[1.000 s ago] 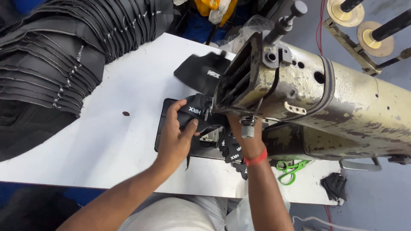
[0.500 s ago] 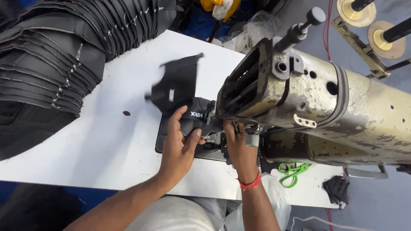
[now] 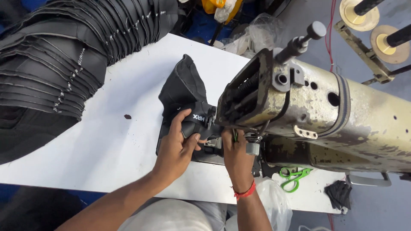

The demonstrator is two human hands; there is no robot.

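One head camera looks steeply down, close over the white table [image 3: 107, 145].

Right hand [image 3: 236, 155] fingertips under machine head [image 3: 274, 98]

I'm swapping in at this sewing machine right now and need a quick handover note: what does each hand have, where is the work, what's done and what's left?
Left hand: grips the black piece and presses it toward the needle area.
Right hand: on the piece under the machine head; needle hidden.
A big stack of black pieces lies on the white table, far left. Green snips lie to the right.
Done: piece is at the machine.
Left: the seam itself; stitching cannot be seen.
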